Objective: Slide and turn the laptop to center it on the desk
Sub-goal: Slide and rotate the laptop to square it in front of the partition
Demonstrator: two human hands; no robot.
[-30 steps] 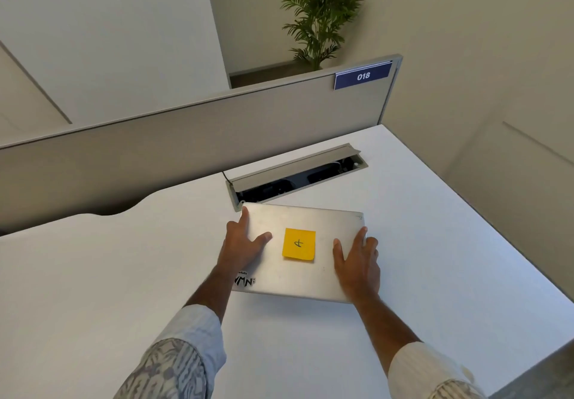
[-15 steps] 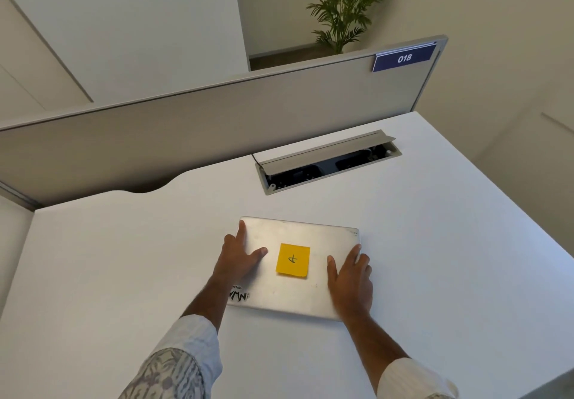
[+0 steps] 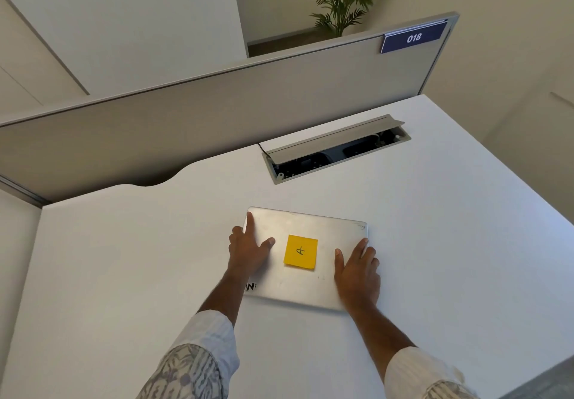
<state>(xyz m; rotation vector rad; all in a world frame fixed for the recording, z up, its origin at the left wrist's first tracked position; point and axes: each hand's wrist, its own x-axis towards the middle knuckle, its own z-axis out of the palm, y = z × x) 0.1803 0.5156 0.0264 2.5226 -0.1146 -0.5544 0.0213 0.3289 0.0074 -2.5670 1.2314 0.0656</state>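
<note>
Desk (image 3: 124,274): white, wide bare top all round.
Partition (image 3: 217,113): grey, along desk's 12 o'clock edge; blue 018 tag (image 3: 413,38) at its right end.
Cable tray (image 3: 337,150): lid up, at 1 o'clock of laptop, apart from it.
Laptop (image 3: 310,287): silver, shut, flat, approx mid-desk, a bit skewed.
Left hand (image 3: 248,252): flat, fingers spread, on lid's 9 o'clock side.
Right hand (image 3: 357,274): flat, spread, on lid's 3 o'clock edge.
Sticky note (image 3: 300,251): yellow, mid-lid, btw hands.

I am looking at an office: a big white desk (image 3: 130,274), a grey divider wall (image 3: 217,109) with a blue number sign (image 3: 414,38) at upper right, and an open cable box (image 3: 337,150).
</note>
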